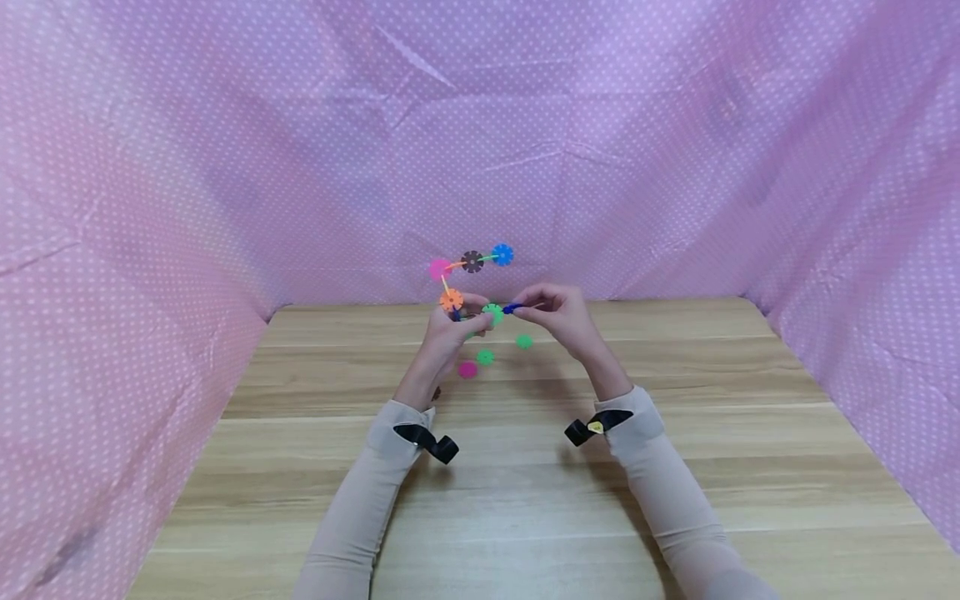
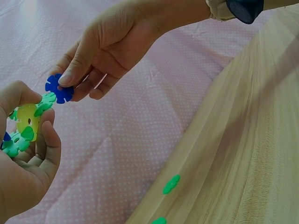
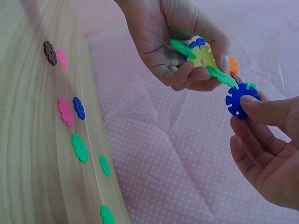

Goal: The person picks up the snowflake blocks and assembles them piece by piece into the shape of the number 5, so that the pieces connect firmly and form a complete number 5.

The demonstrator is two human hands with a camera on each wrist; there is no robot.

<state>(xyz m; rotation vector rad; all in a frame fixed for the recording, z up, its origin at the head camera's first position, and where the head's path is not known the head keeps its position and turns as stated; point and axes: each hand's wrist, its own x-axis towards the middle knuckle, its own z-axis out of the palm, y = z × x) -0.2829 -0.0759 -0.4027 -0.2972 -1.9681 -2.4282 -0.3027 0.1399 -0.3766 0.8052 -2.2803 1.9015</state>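
My left hand grips a chain of slotted plastic snowflake discs joined edge to edge. In the right wrist view, a yellow disc sits under its thumb, between green ones. Rising from that hand in the head view are an orange disc, a pink disc, a dark brown disc and a light blue disc. My right hand pinches a dark blue disc between thumb and fingers. Its edge meets the chain's outer green disc; how deep the slots engage, I cannot tell.
Several loose discs lie on the wooden table below the hands, among them a green disc, a pink disc, a dark blue disc and a brown disc. A pink dotted cloth surrounds the table's back and sides.
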